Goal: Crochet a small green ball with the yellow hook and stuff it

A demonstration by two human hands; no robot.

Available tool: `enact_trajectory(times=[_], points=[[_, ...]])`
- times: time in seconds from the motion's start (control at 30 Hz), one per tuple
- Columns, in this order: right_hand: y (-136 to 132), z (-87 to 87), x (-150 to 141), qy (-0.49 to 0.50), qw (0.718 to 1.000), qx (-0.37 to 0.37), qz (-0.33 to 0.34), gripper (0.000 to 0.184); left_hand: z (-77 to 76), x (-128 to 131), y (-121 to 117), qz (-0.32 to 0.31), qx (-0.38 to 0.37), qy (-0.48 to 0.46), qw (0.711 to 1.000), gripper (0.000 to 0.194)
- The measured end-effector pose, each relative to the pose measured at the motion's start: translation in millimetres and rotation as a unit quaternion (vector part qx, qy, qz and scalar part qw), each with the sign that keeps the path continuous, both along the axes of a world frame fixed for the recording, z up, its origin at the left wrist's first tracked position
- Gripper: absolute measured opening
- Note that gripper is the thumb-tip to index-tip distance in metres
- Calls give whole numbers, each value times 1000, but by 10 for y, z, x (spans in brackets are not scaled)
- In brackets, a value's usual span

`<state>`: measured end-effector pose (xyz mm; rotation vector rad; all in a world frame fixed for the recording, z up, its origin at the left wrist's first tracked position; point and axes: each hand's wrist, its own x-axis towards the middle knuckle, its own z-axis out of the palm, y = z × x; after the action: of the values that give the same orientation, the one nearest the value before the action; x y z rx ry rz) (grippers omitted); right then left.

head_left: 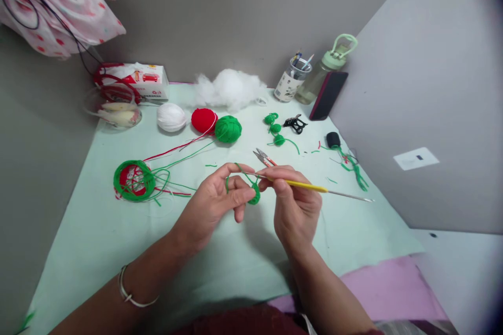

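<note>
The green crochet piece (255, 196) is held above the table (220, 277), between the two hands. The left hand (208, 200) pinches its edge between thumb and fingers, with green yarn looped over the forefinger. The right hand (296, 209) pinches the yellow-handled hook (308, 186); the hook's tip at the yarn is too fine to make out. Places below are relative to the crochet piece.

- Directly beyond: scissors (265, 158), blades showing, handles covered by the right hand.
- Left: coil of yarn (151, 183); some strands run behind the left hand.
- Beyond, left: green ball (228, 129), red ball (203, 121), white ball (172, 117).
- Beyond, right: small green balls (279, 140), black clip (296, 125).
- Right: black spool (333, 140), beside tangled yarn.
- Far right: phone (329, 96), partly covering the bottle (314, 81).
- Far left: tissue box (153, 82), clear container (129, 121) with unidentifiable pale contents, and spotted cloth (74, 10), cut off by the view's edge.
</note>
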<state>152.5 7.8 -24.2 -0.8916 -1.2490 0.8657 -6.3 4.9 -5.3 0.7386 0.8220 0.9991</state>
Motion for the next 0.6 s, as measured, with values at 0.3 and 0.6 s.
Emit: enact_trajectory(times=[0.3, 0.6], points=[[31, -13, 50, 25, 998, -38, 43, 15, -18, -12, 13, 5, -19, -9, 1000, 13], [35, 58, 57, 74, 997, -39, 8, 16, -24, -29, 32, 29, -53, -42, 997, 14]])
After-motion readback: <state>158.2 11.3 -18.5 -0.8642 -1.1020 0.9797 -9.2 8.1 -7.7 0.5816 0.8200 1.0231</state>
